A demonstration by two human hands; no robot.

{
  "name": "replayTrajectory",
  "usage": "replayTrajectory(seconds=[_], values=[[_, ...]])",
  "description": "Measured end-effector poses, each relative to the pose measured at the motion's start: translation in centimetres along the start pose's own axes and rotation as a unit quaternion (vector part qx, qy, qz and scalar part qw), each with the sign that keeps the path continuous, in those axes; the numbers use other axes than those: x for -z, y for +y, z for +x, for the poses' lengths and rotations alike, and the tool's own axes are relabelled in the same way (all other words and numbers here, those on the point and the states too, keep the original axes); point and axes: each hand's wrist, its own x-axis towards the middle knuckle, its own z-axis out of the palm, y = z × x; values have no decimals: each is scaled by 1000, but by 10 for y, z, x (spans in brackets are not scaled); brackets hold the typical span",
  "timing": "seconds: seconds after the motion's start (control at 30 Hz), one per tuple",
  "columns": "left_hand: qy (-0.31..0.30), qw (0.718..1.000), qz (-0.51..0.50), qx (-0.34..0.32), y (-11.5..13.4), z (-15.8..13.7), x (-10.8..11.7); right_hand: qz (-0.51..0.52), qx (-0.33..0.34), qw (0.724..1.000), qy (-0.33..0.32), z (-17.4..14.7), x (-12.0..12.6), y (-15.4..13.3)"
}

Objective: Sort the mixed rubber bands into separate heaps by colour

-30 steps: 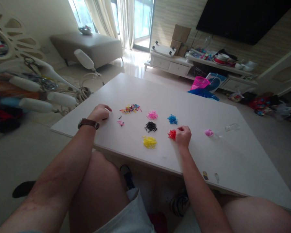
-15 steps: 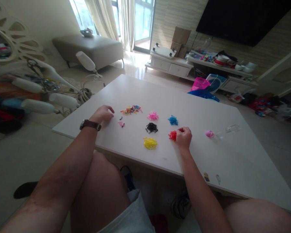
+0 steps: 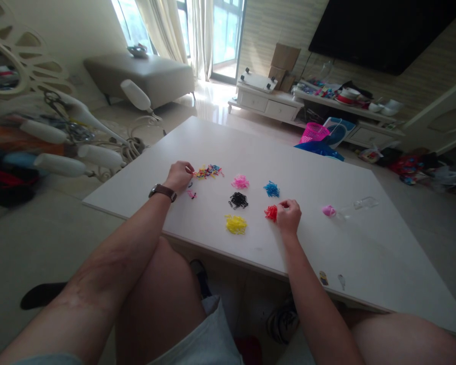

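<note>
Small, narrow coloured loops lie in piles on the white table (image 3: 327, 182). My left hand (image 3: 179, 175) is at the left edge of a mixed-colour pile (image 3: 209, 172), thumb and fingers drawn together; whatever they pinch is too small to tell. Just below it lie a few pink and black loops (image 3: 192, 194). My right hand (image 3: 289, 217) rests closed against the right side of the red pile (image 3: 270, 213), its fingertips partly hidden. Between the hands are a pink pile (image 3: 240, 182), a black pile (image 3: 238, 200) and a yellow pile (image 3: 235, 224). A blue pile (image 3: 271, 189) sits behind the red one.
On the right of the table lies a clear bottle-like container (image 3: 359, 205) by a pink object (image 3: 329, 211). Two small flat figures (image 3: 323, 278) are near the front edge. A lamp with white shades (image 3: 101, 156) stands beyond the left edge.
My left hand has moved right and slightly away from me, from bare table to the mixed pile, and its fingers have come together. My right hand stays by the red pile.
</note>
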Motion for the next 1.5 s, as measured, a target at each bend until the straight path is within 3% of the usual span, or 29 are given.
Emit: replayTrajectory(seconds=[0.67,1.07,1.5], values=[[10,999,-46,-4,-7,-2,12,-5,-3,1000,-5,0,0,-1],[2,1000,-15,-16,7,-3,-1,-2,-4,1000,-5,0,0,-2],[36,996,-52,-63,15,-9,15,1,-1,1000,-5,0,-1,-1]])
